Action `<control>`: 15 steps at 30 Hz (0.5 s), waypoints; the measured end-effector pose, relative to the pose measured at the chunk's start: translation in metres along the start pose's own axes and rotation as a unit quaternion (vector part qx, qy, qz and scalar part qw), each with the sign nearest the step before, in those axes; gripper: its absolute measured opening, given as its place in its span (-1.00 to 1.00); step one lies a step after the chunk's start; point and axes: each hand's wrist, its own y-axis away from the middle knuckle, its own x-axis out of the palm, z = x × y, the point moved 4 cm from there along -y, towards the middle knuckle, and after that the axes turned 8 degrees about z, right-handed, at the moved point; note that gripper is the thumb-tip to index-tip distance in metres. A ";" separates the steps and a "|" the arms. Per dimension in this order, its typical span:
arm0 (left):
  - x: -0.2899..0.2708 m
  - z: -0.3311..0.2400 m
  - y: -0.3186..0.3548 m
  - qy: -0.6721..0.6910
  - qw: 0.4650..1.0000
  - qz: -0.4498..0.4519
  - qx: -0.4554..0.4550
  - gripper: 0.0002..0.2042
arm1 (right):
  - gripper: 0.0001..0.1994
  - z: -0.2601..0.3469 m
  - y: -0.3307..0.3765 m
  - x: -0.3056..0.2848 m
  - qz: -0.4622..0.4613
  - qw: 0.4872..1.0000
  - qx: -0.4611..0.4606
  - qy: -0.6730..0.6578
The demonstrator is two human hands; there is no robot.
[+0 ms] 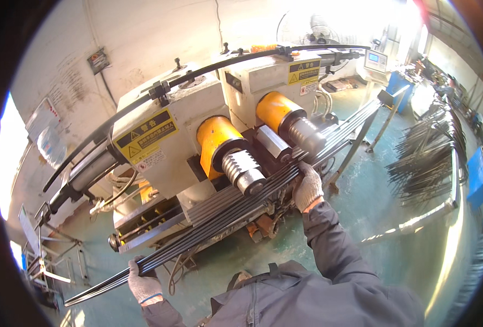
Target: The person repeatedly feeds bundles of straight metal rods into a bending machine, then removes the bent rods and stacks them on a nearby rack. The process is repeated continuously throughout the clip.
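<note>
A bundle of long, thin dark metal rods (219, 218) slants across the front of a machine, from low at the left up to the far right. Near the bundle's lower left end, my gloved left hand (145, 284) is closed round the rods. My right hand (308, 188), also gloved, grips the same bundle farther up, just below the machine's ridged metal rollers. One ridged roller (242, 170) with a yellow collar sits close above the rods between my hands. A second roller (304, 135) stands beyond my right hand, also above the rods. Both palms are hidden.
The pale machine (184, 139) bears yellow warning labels. A metal stand (356, 143) rises by the rods' far right end. On the right, a rack holds many dark rods (429, 152). A control box (375, 61) stands at the back; a metal frame (48, 248) is at far left.
</note>
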 end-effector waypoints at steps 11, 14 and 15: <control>0.070 0.070 -0.038 0.058 0.986 0.061 -0.146 -0.63 | -0.47 -0.057 -0.079 -0.037 -0.159 0.971 -0.015 0.176; 0.047 0.054 -0.055 0.068 0.985 0.104 -0.118 -0.65 | -0.39 -0.058 -0.088 -0.044 -0.165 0.947 -0.015 0.275; 0.036 0.043 -0.063 0.050 0.983 0.146 -0.095 -0.66 | -0.34 -0.060 -0.087 -0.044 -0.175 0.942 0.014 0.285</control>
